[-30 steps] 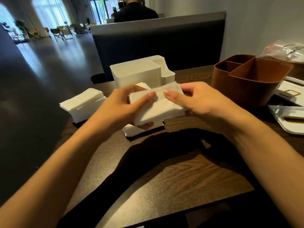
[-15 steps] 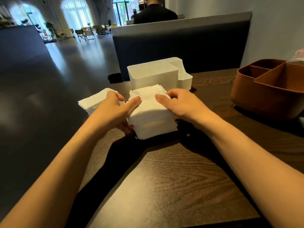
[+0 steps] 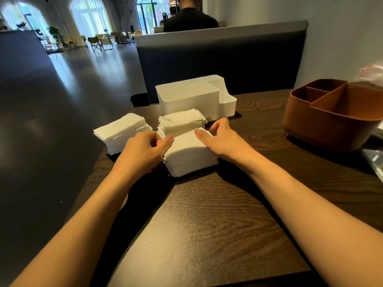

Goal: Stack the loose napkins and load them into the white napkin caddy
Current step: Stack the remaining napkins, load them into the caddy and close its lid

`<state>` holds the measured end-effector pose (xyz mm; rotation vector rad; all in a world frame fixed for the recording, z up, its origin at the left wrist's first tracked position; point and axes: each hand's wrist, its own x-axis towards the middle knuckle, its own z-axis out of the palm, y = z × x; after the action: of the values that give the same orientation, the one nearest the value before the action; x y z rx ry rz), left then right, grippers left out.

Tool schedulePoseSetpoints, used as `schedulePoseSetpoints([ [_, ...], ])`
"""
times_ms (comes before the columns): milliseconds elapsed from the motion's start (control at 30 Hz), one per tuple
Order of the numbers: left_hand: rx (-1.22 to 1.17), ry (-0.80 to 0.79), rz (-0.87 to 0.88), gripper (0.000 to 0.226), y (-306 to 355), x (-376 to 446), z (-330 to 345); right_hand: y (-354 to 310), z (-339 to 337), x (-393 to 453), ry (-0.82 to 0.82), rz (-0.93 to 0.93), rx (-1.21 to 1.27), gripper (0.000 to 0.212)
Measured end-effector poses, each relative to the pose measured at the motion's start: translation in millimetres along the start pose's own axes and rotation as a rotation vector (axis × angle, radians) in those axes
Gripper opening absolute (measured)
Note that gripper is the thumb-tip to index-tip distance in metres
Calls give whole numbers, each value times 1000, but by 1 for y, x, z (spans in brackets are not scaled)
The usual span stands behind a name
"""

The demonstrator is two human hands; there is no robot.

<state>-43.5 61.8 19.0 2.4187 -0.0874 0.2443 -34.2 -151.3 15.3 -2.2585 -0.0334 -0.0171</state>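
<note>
My left hand and my right hand flank the near napkin stack, which sits on the dark wood table in front of me. The left hand's fingers are curled against the stack's left edge, with the thumb reaching onto its top near corner; the right hand's thumb lies on the top sheet while its other fingers bend down over the far right edge. Between them both hands grip this stack from its two sides, and it rests flat on the table, not lifted.

Just behind it, touching or nearly so, lies a second napkin stack, its sheets fanned slightly out of line. To the left, at the table's edge, is a third napkin stack, also a little uneven, close beside my left hand.

The white napkin caddy stands upright behind the second stack, toward the far side of the table; I cannot tell whether its large compartment holds anything. Well to the right stands a brown caddy with divided compartments, and a clear plastic bag shows at the right edge above it.

A dark partition rises beyond the table, with a person in black seated behind it.
</note>
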Motion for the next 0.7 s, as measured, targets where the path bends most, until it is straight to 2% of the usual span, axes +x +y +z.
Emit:
schedulePoseSetpoints([
  [233,102,182,155,48,25,-10,-15,-2,-13,-10,103,34,118,35],
  [367,198,259,383,42,49,-25,-15,-1,-22,-18,137,29,113,29],
  [500,287,143,572,32,81,-42,0,-2,-33,-33,171,-18,73,27],
  [700,220,-52,721,41,132,-49,51,38,-87,-84,201,1,-91,17],
])
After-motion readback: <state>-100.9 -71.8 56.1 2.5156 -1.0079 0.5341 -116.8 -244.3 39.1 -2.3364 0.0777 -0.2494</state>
